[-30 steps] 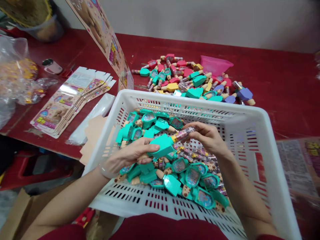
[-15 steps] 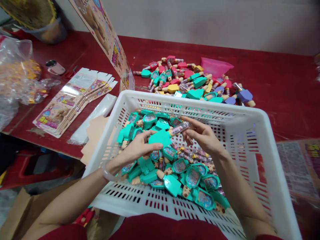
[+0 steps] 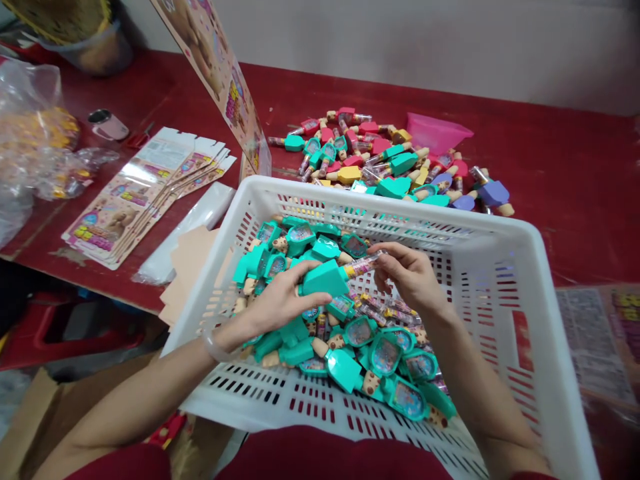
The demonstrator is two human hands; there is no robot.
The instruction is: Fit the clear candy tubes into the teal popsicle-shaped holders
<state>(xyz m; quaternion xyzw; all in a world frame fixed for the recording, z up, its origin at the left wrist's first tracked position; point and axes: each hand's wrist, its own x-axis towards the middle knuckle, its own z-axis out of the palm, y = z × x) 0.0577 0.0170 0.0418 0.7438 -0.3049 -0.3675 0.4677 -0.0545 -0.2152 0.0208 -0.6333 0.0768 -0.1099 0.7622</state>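
Left hand [image 3: 283, 299] clasped teal popsicle-shaped toy [image 3: 325, 279], fingers clamped around body; right hand's [image 3: 407, 272] fingers pinched clear tube's [image 3: 360, 267] end above white slotted basket [image 3: 555, 333].

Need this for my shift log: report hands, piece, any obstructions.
Left hand gripping turquoise piece. Right hand pinching clear tube at its end. White basket below, other turquoise pieces inside; none blocking the hands.
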